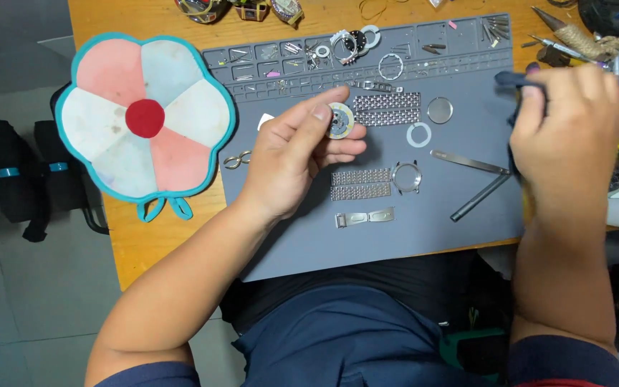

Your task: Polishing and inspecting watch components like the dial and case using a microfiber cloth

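Note:
My left hand [296, 154] holds a small round watch movement with a pale dial [340, 120] between thumb and fingertips, above the grey work mat [367, 244]. My right hand [567, 136] hovers over the mat's right edge, closed around a dark blue tool or blower [517, 80] that pokes out past the fingers. On the mat between the hands lie a watch case [406, 177], metal bracelet pieces [387, 110], a clasp section [364, 218], a white ring [418, 135], a round case back [440, 110], tweezers [469, 163] and a dark stick tool [480, 197].
A flower-shaped pink, white and teal pad [145, 118] lies on the wooden table [137, 244] to the left. The mat's top compartments [367, 54] hold several tiny parts and rings. Tools and twine [582, 43] sit top right; watches at the top edge.

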